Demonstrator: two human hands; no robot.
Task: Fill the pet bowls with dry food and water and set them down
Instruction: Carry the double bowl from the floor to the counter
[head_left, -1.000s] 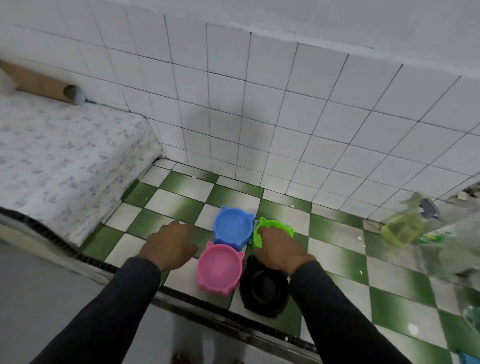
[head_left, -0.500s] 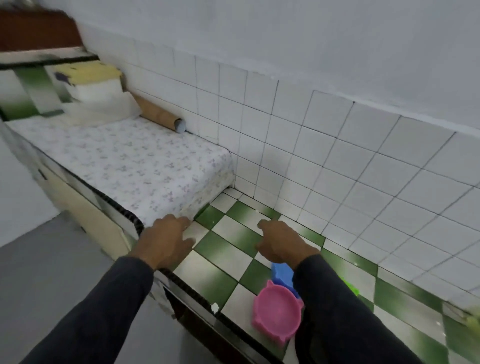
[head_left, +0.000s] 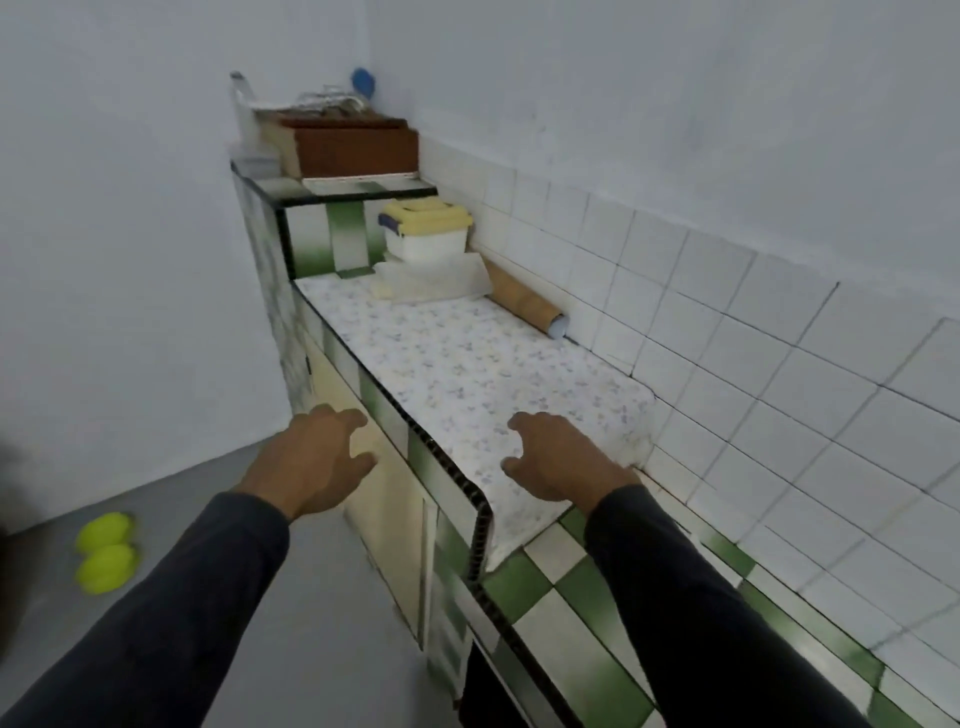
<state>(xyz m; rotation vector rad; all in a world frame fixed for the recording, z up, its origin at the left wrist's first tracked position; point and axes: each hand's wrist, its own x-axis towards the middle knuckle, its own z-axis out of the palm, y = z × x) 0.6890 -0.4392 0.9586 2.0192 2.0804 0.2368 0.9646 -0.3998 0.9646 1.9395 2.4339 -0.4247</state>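
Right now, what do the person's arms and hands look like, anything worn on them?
Both arms are covered by long, dark navy-grey sleeves of plain cloth, with no visible pattern or markings, ending at the wrists. The left hand and right hand are bare: no gloves, and no rings, watch or bracelet visible from this view. The picture is slightly blurred, so fine details on the fingers cannot be ruled out.

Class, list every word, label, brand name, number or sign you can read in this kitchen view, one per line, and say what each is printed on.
No readable text anywhere in this view.
White plastic tub with yellow lid: no label shows.
Brown cardboard box: no print can be made out; blurred.
Brown cardboard tube: plain.
Left hand and right hand: hold nothing.
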